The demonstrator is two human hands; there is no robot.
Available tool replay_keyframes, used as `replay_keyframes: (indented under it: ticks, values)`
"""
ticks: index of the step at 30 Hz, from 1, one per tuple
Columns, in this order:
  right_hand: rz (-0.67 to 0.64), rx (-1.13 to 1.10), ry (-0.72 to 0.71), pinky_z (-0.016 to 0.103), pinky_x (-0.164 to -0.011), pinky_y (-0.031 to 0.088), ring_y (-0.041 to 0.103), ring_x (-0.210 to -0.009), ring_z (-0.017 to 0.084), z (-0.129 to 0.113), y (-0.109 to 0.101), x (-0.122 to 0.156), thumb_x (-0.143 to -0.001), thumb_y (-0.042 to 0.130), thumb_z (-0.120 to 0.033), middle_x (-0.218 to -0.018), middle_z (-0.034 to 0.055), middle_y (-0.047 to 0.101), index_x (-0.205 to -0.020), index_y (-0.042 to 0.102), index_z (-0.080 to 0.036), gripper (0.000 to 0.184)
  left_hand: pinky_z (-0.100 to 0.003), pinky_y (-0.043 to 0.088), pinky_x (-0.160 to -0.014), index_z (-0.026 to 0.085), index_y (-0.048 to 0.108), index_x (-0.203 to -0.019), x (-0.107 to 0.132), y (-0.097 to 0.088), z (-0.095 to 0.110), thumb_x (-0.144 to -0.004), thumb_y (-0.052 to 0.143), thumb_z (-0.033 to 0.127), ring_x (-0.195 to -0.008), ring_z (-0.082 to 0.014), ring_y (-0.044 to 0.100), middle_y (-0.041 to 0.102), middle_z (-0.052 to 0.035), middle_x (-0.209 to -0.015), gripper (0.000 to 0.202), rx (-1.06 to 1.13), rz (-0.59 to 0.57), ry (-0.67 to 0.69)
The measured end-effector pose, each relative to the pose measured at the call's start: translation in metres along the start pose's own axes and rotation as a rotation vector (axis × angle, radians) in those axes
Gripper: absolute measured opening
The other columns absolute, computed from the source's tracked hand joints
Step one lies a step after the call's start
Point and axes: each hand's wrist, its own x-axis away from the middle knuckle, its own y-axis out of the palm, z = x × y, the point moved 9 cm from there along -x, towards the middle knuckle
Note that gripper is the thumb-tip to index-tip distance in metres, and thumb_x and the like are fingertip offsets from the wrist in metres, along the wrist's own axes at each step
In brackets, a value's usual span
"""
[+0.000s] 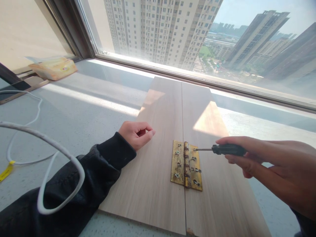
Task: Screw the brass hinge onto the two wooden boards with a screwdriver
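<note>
In the head view, the yellow tag (6,171) on the white cable (53,142) and the soft packet (53,68) near the window show markings too small to read. Two wooden boards (148,187) lie side by side on the speckled windowsill (103,95), their far ends near the window frame (197,81). A rusty brass hinge (186,164) sits across their seam, with screws in both leaves. Bare sill runs along the boards' left edge; the cable loops over the black sleeve (79,184). The left hand (137,133) is curled into a loose fist over the left board. The right hand (269,164), reaching in from the right, grips a screwdriver (218,149) held nearly level, its tip at the right leaf's top screw.
</note>
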Motion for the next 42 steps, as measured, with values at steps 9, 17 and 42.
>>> replay_keyframes:
  ticks: [9,17,42]
  values:
    - [0.054,0.075,-0.012,0.023,-0.038,0.039,0.053,-0.035,0.011,-0.011,0.000,-0.002,-0.089,0.042,-0.045,-0.064,-0.0074,0.066,-0.100,0.056,-0.032,0.022,-0.017,0.029,-0.039,0.012,0.068,-0.063,0.000,-0.001,-0.001,-0.074,0.058,0.029,-0.039,-0.0051,0.035,0.042,0.0047,-0.040,0.023,-0.002,0.003,0.000]
    - [0.093,0.146,0.032,0.025,-0.037,0.035,0.051,-0.035,0.013,-0.013,0.003,-0.005,-0.088,0.042,-0.049,-0.056,-0.0060,0.062,-0.092,0.057,-0.028,0.026,-0.017,0.028,-0.039,0.012,0.067,-0.062,0.000,0.001,0.000,-0.074,0.058,0.029,-0.038,-0.0048,0.034,0.041,0.0052,-0.040,0.023,0.004,-0.002,-0.002]
    - [-0.044,0.033,0.400,0.029,-0.044,0.035,0.054,-0.049,0.019,0.009,0.018,-0.008,-0.089,0.023,-0.052,-0.061,-0.0004,0.060,-0.090,0.051,-0.026,0.038,-0.018,0.028,-0.041,0.012,0.066,-0.063,0.001,0.000,0.001,-0.075,0.057,0.031,-0.041,-0.0055,0.035,0.041,0.0051,-0.042,0.024,-0.027,0.002,-0.013]
